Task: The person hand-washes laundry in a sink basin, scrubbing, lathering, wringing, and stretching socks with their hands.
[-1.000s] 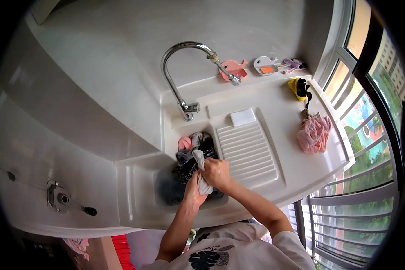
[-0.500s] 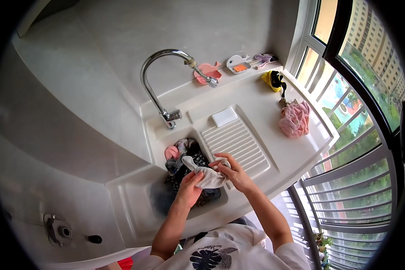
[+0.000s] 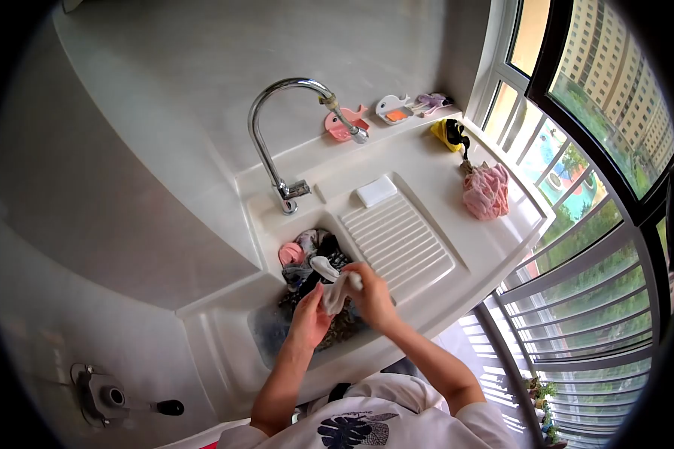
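Observation:
A white sock [image 3: 337, 293] is stretched between my two hands above the sink basin, its loose end hanging toward the tap. My left hand [image 3: 309, 320] grips it from the left, fingers closed on the fabric. On the other side my right hand [image 3: 371, 301] is closed round a bunched part of the same sock, close to the washboard's lower left corner. Below them, wet dark patterned clothes [image 3: 296, 273] and a pink piece of cloth [image 3: 291, 254] lie in the basin [image 3: 259, 329], partly hidden by my hands.
A chrome tap [image 3: 256, 123] arches over the sink. Right of the basin is a ribbed washboard [image 3: 406, 241] with a white bar [image 3: 377, 192] at its top. Pink crumpled fabric [image 3: 487, 192] and a yellow-and-black item [image 3: 448, 135] lie on the counter. Whale-shaped soap dishes [image 3: 343, 124] line the wall.
The sock has shifted slightly left and is bunched more tightly. My right hand has turned and closed further round it, moving down and left. The view has tilted slightly.

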